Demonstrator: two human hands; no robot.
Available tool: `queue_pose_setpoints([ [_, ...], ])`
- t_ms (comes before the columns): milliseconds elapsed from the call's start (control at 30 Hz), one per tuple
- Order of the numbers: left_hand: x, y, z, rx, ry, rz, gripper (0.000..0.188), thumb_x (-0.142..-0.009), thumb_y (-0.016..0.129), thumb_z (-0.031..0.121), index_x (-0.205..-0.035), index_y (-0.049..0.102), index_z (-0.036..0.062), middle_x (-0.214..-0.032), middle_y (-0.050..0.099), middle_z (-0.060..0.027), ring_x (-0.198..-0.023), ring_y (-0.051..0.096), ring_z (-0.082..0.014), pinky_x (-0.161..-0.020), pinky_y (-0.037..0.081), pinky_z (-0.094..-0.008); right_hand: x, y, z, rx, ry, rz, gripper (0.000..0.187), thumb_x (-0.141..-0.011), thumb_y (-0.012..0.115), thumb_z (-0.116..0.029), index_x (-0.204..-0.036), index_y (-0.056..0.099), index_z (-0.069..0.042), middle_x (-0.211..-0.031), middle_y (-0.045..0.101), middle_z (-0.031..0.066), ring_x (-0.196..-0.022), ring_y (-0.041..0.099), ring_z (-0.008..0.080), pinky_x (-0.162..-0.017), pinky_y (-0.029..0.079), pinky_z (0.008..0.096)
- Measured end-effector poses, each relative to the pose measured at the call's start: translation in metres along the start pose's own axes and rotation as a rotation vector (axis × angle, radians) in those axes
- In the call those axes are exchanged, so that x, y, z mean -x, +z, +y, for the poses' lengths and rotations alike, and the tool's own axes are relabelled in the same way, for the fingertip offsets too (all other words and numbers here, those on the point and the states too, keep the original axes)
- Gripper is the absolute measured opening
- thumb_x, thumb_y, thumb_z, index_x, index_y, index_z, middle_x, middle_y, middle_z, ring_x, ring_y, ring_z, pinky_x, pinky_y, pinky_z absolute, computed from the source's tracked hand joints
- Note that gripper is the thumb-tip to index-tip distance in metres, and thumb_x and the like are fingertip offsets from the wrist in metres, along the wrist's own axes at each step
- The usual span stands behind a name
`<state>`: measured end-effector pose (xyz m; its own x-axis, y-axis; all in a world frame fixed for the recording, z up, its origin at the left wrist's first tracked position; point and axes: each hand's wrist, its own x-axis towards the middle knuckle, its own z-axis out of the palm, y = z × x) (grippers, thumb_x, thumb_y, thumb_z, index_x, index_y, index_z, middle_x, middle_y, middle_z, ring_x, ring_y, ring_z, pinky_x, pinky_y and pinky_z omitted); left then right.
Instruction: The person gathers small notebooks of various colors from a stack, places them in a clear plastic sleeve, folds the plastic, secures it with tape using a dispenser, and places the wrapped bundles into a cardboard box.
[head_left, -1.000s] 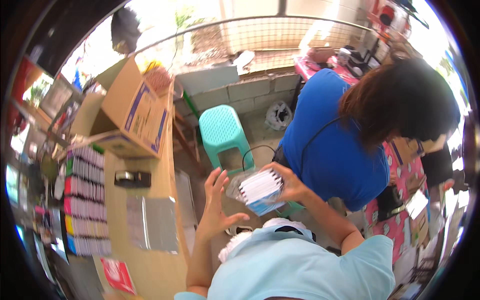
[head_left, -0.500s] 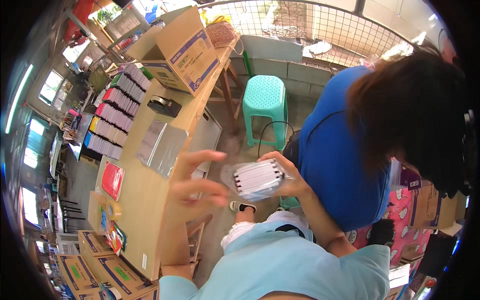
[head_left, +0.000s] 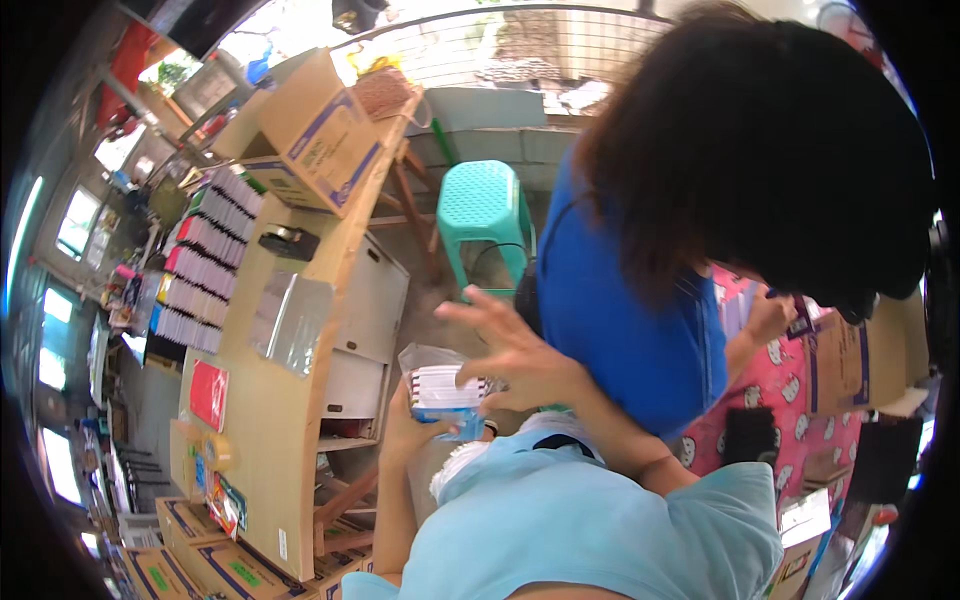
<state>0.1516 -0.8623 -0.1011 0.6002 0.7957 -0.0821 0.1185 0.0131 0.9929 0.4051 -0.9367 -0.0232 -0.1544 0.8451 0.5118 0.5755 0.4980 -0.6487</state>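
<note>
A small stack of white notebooks [head_left: 448, 388] with dark marks along its edges sits inside a clear plastic bag [head_left: 430, 357], in front of my waist. My left hand [head_left: 408, 428] grips this pack from its left and lower side. Close by on the right, my right hand [head_left: 522, 365] has its fingers spread, reaching over the right edge of the pack. Whether its fingertips touch the plastic is hard to tell.
On my left stands a wooden table [head_left: 262, 430] bearing a tape dispenser [head_left: 290, 241], clear plastic bags [head_left: 292, 320], a red pack [head_left: 209, 393], rows of notebooks [head_left: 205, 265] and an open carton [head_left: 318, 150]. A teal stool [head_left: 482, 205] is ahead. A co-worker in blue [head_left: 625, 310] sits close on my right.
The pack has passed from my right hand to my left and sits lower and further left. My right hand has let go and spread its fingers. The view has shifted to the right.
</note>
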Motion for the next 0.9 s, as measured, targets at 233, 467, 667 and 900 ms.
queue_pose_setpoints([
  [233,0.006,0.009,-0.011,-0.135,-0.053,-0.085,0.086,-0.047,0.092,0.005,-0.123,0.051,0.0031,-0.112,0.064,-0.0074,-0.105,0.061,-0.0193,-0.092,0.050,-0.0354,0.012,-0.016,0.020,-0.487,0.026,0.485,0.034,-0.079,0.080,-0.028,-0.105,0.066,-0.010,-0.134,0.050,0.0136,-0.127,0.046,0.0274,-0.109,0.035,0.0444],
  [467,-0.016,-0.012,-0.052,-0.341,0.189,0.118,0.091,-0.059,0.091,0.024,-0.132,0.040,0.0023,-0.119,0.059,-0.0098,-0.111,0.057,-0.0222,-0.098,0.045,-0.0371,0.024,0.050,0.040,-0.594,0.068,0.185,0.128,-0.056,0.087,-0.056,-0.151,0.020,-0.001,-0.148,0.034,0.0180,-0.139,0.034,0.0299,-0.115,0.026,0.0424],
  [667,-0.013,-0.001,-0.022,-0.526,0.302,0.024,0.100,-0.049,0.093,0.030,-0.131,0.040,0.0048,-0.124,0.048,-0.0132,-0.116,0.049,-0.0253,-0.100,0.041,-0.0397,0.006,0.100,0.022,-0.781,0.299,0.186,0.115,-0.054,0.093,-0.047,-0.141,0.035,0.002,-0.134,0.045,0.0155,-0.121,0.047,0.0238,-0.104,0.038,0.0354],
  [900,0.004,0.000,-0.029,-0.111,0.110,0.187,0.102,-0.055,0.094,0.031,-0.133,0.035,0.0024,-0.126,0.048,-0.0134,-0.115,0.053,-0.0252,-0.096,0.046,-0.0367,0.004,0.125,0.039,-0.761,0.263,0.179,0.092,-0.063,0.091,-0.030,-0.134,0.041,0.000,-0.129,0.051,0.0121,-0.117,0.051,0.0183,-0.102,0.041,0.0339],
])
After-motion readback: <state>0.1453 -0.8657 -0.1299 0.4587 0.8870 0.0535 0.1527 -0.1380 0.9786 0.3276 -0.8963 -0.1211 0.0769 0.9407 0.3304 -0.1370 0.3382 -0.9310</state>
